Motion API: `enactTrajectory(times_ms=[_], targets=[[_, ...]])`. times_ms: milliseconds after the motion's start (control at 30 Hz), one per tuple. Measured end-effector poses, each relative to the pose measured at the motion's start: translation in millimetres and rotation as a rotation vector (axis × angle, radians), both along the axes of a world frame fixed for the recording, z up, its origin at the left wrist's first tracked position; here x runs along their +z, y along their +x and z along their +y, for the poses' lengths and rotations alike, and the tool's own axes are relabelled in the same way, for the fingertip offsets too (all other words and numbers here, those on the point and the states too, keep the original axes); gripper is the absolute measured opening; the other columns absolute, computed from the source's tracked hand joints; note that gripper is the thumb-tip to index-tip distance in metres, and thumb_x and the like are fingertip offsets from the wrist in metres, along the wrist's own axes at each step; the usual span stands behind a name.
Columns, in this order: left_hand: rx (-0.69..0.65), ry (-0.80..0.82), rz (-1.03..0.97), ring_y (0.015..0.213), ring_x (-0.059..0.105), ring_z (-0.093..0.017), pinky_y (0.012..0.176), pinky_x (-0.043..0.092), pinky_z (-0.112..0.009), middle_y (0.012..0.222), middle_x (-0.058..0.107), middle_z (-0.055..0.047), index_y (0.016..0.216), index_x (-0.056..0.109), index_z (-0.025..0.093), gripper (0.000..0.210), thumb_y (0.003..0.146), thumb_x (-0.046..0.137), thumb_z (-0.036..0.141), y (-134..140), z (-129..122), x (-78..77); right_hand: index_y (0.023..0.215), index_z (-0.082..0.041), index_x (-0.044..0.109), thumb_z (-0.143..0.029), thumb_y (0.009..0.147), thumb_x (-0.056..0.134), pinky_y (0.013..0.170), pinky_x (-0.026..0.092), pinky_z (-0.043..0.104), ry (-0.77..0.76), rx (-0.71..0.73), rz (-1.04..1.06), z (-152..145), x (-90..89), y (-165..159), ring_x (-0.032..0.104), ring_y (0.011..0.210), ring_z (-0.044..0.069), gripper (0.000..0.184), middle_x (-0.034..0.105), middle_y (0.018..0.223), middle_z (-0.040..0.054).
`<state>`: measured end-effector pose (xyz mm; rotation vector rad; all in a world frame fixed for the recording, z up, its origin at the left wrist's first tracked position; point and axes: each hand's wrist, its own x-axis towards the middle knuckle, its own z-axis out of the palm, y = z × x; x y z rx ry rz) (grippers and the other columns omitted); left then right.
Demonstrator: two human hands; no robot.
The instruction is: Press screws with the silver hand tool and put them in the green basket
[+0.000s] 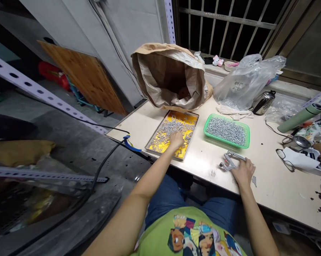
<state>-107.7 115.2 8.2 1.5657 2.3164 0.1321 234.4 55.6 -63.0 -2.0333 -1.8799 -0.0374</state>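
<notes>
My left hand (177, 139) reaches down into a shallow tray (150, 142) with a yellow bottom. Small silver metal pins (173, 127) lie scattered across it. Its fingers are curled together among the pins, and what they hold, if anything, is hidden. On the right, my right hand (243, 172) rests at the table's front edge, closed around a grey metal part with arms (230, 161). A small grey piece (253, 181) shows beside that wrist. Just behind this hand stands a green plastic basket (207, 135) full of similar silver pins.
A large open paper sack (147, 81) stands behind the tray. Along the back are a clear plastic bag (240, 83) and a steel flask (264, 101). Eyeglasses (288, 165) and a green bottle (300, 118) lie at right. A black cable (101, 167) hangs at the left edge.
</notes>
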Motion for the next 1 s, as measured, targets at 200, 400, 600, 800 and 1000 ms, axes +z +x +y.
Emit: enactTrajectory(times_ms=[200,400,600,800,1000], targets=[[0.003,0.004,-0.032,0.096,0.064,-0.030,0.079,0.050,-0.035,0.094,0.070,-0.019,0.084,0.072,0.010,0.017,0.074,0.058,0.008,-10.6,-7.6,-1.9,0.103,-0.009,0.067,-0.076,0.074,0.044,0.101,0.026,0.063,0.026,-0.007,-0.006,0.1,-0.7,-0.9,0.042,0.119,0.040,0.077,0.053,0.127,0.0263],[-0.040,0.168,-0.043,0.100,0.063,-0.029,0.087,0.048,-0.037,0.100,0.069,-0.020,0.091,0.073,0.009,0.029,0.081,0.046,0.009,-2.1,6.7,-8.1,0.104,-0.009,0.067,-0.080,0.071,0.044,0.101,0.027,0.062,0.014,0.001,-0.002,0.0,0.7,-0.6,0.042,0.119,0.041,0.081,0.053,0.127,0.0261],[-0.040,0.126,-0.070,0.100,0.065,-0.029,0.085,0.047,-0.033,0.100,0.070,-0.020,0.092,0.072,0.011,0.023,0.078,0.055,0.010,17.4,39.9,-4.2,0.106,-0.009,0.067,-0.079,0.070,0.047,0.102,0.027,0.061,-0.001,-0.004,-0.005,-0.6,0.9,-0.3,0.042,0.119,0.040,0.081,0.053,0.126,0.0254],[-0.026,-0.055,-0.080,0.097,0.067,-0.032,0.078,0.048,-0.032,0.093,0.071,-0.022,0.085,0.070,0.009,0.022,0.067,0.061,0.001,15.6,48.6,6.7,0.106,-0.008,0.067,-0.078,0.071,0.047,0.102,0.028,0.060,0.013,0.005,-0.004,-0.6,0.8,-0.1,0.043,0.120,0.039,0.081,0.053,0.129,0.0264],[0.113,0.318,-0.465,0.085,0.065,-0.021,0.079,0.048,-0.031,0.087,0.070,-0.011,0.104,0.064,0.010,0.027,0.077,0.056,0.010,8.9,9.8,6.4,0.109,-0.007,0.064,-0.074,0.071,0.051,0.104,0.026,0.061,-0.018,0.000,0.005,-1.8,2.0,-1.5,0.040,0.124,0.040,0.079,0.051,0.132,0.0273]])
